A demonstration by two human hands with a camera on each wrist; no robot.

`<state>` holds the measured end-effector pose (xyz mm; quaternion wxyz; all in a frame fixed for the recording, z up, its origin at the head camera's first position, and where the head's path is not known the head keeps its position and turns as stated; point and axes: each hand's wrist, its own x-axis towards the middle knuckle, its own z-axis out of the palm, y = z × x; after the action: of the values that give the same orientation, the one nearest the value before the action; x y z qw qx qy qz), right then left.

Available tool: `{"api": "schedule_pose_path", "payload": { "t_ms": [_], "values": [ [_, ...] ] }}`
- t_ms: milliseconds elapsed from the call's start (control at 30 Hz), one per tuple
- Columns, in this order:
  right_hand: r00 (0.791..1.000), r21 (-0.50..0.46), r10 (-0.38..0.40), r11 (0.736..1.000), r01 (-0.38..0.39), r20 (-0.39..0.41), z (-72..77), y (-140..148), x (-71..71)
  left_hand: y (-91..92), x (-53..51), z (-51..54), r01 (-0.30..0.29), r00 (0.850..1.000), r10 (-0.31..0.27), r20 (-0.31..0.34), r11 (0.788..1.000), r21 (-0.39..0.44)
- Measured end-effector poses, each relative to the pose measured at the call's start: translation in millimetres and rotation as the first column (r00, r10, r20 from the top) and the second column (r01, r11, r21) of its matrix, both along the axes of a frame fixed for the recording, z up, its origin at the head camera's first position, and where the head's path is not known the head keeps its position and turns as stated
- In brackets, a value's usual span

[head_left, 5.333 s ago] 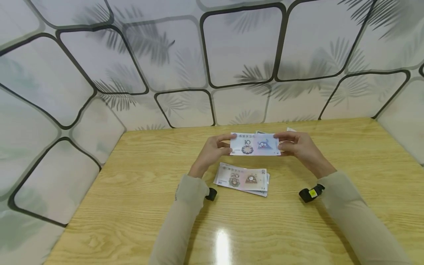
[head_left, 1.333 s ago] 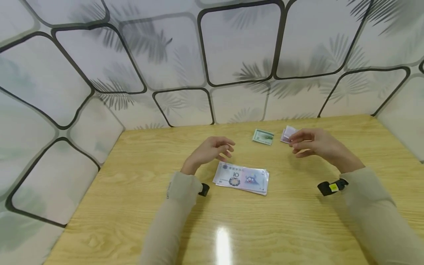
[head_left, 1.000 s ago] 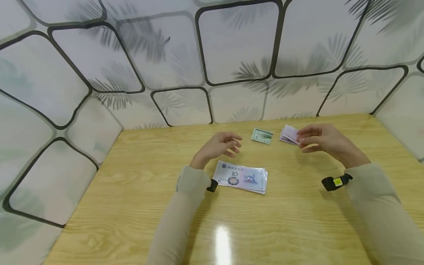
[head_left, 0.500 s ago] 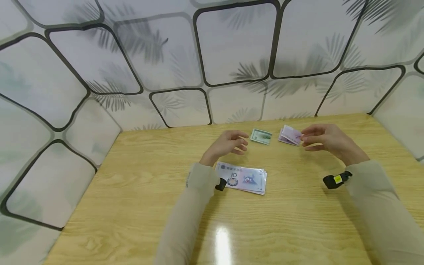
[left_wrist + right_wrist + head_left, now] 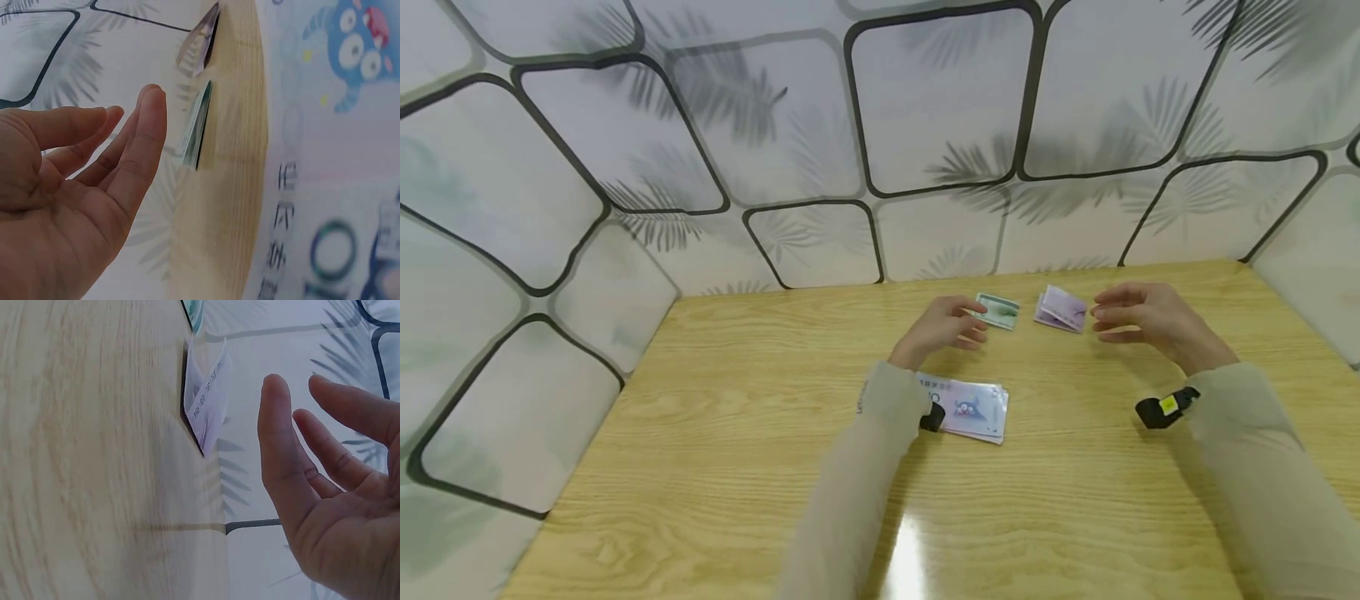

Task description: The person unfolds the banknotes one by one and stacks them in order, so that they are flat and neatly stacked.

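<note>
My left hand (image 5: 942,328) hovers with relaxed fingers at the left end of a folded green banknote (image 5: 1000,312); the left wrist view shows a gap between them. To the right lies a folded purple banknote (image 5: 1062,308), its upper flap lifted, as the right wrist view confirms. Beside its right edge my right hand (image 5: 1153,321) is held with loosely bent fingers, holding nothing. Under my left wrist sits a stack of flat play banknotes (image 5: 977,410), a blue-and-pink 10 with a cartoon monster on top. My left sleeve hides the stack's left part.
The wooden table (image 5: 715,433) reaches back to a wall covering (image 5: 820,242) with black outlines and grey leaves. A black wrist camera (image 5: 1167,407) is strapped on the right wrist, another black camera (image 5: 932,417) on the left.
Earlier both hands held the 10 note; it now lies atop the stack, over the 20. My left hand then moved right to the green note. My right hand left the purple note, drawing slightly right.
</note>
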<state>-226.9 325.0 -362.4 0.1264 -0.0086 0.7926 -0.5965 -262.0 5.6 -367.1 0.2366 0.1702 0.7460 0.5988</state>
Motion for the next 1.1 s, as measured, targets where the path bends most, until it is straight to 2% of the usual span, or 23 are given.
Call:
{"api": "schedule_pose_path", "payload": {
  "t_ms": [267,500,733,933,1100],
  "values": [
    [0.999,0.012,-0.019,1.0,0.018,0.034,-2.8,1.6,-2.5,20.4,-0.8,-4.8,-0.032,0.998,0.03,0.051,0.999,0.032],
    [0.999,0.035,-0.023,0.999,0.022,0.024,-5.7,4.5,-6.6,32.0,-3.2,-6.9,-0.05,0.996,0.048,0.071,0.998,0.026],
    [0.999,0.044,-0.022,0.999,0.02,0.043,-10.4,5.9,-13.9,45.1,-4.2,-7.5,-0.106,0.989,0.101,0.112,0.994,0.04],
    [0.996,0.029,-0.039,0.999,0.037,0.076,-12.8,6.8,-20.2,54.3,-4.8,-8.0,-0.104,0.986,0.095,0.136,0.993,0.062],
    [0.995,0.019,-0.041,0.999,0.04,0.094,-16.6,7.2,-25.5,61.3,-8.1,-13.3,-0.104,0.98,0.088,0.177,0.991,0.081]
  ]
}}
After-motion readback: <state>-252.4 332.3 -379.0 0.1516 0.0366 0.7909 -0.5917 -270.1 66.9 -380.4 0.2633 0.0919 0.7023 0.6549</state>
